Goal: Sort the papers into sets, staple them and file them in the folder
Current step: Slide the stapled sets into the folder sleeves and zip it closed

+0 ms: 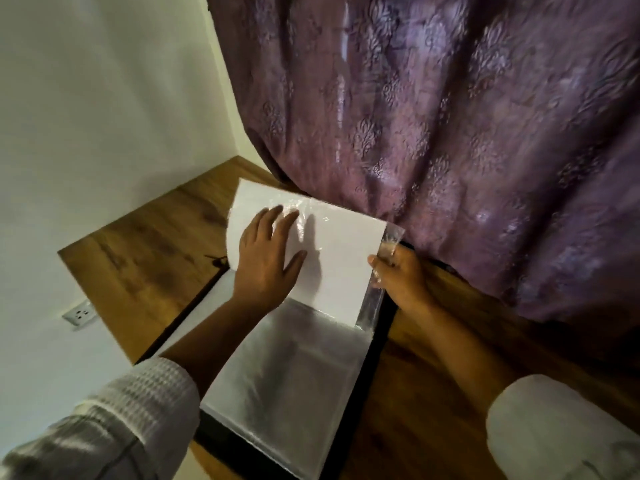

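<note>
A black folder with clear plastic sleeves lies open on the wooden table. A white set of papers sits partly inside the top clear sleeve, its far end sticking out toward the curtain. My left hand rests flat on the papers with fingers spread. My right hand pinches the sleeve's right edge near its open end. Lower sleeves lie flat and shiny below. I see no stapler.
A purple patterned curtain hangs right behind the folder and brushes the table's far edge. A white wall runs along the left, with a socket low down. A small dark object lies left of the papers.
</note>
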